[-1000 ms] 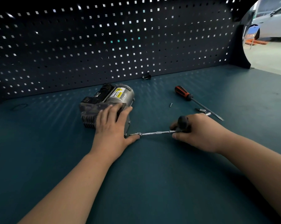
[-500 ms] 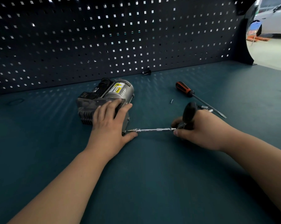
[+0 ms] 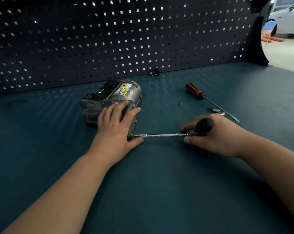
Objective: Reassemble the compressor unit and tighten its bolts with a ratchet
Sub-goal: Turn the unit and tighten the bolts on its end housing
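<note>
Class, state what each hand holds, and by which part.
The right hand grips the ratchet by its black handle; the left hand rests on the compressor.

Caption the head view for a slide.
Left hand presses on the grey cylindrical compressor unit while the right hand grips a black-handled chrome ratchet set against its near corner.
</note>
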### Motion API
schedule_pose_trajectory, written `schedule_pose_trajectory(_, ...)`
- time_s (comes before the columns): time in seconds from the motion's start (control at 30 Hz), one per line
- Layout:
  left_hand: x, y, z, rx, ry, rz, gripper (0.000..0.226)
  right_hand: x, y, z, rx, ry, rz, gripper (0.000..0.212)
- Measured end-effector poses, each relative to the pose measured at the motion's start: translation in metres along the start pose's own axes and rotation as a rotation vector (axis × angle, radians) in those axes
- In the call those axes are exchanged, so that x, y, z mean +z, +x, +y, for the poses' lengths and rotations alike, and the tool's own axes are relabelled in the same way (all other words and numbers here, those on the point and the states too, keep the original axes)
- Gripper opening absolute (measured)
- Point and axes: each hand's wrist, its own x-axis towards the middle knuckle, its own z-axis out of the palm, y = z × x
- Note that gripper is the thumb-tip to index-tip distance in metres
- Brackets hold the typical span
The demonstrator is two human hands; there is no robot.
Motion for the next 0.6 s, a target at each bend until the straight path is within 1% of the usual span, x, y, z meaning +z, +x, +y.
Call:
schedule_pose_trajectory(0.13,-0.003,-0.001,-0.001,0.019,0.000,0.001,0.082,-0.001,-0.002,-0.003,-0.012,0.027,0.013,0.018)
schedule_pose_trajectory(0.23,-0.004,0.000,0.002,0.021,0.026,-0.010,0.076,0.000,-0.003,-0.004,-0.014,0.032,0.032,0.019)
schedule_pose_trajectory(0.33,-0.006,0.000,0.003,0.016,0.050,-0.025,0.072,0.003,-0.003,-0.003,0.034,0.078,0.065,0.022)
schedule_pose_trajectory(0.4,-0.006,0.000,0.002,0.020,0.045,-0.033,0.071,0.005,-0.001,-0.003,0.098,0.114,0.044,0.020)
schedule_pose_trajectory(0.47,-0.007,0.000,0.000,0.022,0.031,-0.050,0.071,0.006,0.002,-0.004,0.174,0.230,-0.011,0.013)
schedule_pose_trajectory(0.53,-0.007,0.000,0.000,0.013,0.010,-0.072,0.071,0.006,0.003,-0.008,0.242,0.403,-0.040,0.008)
schedule_pose_trajectory(0.57,-0.007,0.000,0.001,0.009,-0.007,-0.079,0.067,0.007,0.004,-0.011,0.287,0.490,-0.046,0.013)
schedule_pose_trajectory(0.6,-0.007,0.001,0.002,0.009,-0.028,-0.080,0.060,0.008,0.005,-0.013,0.344,0.568,-0.060,0.023)
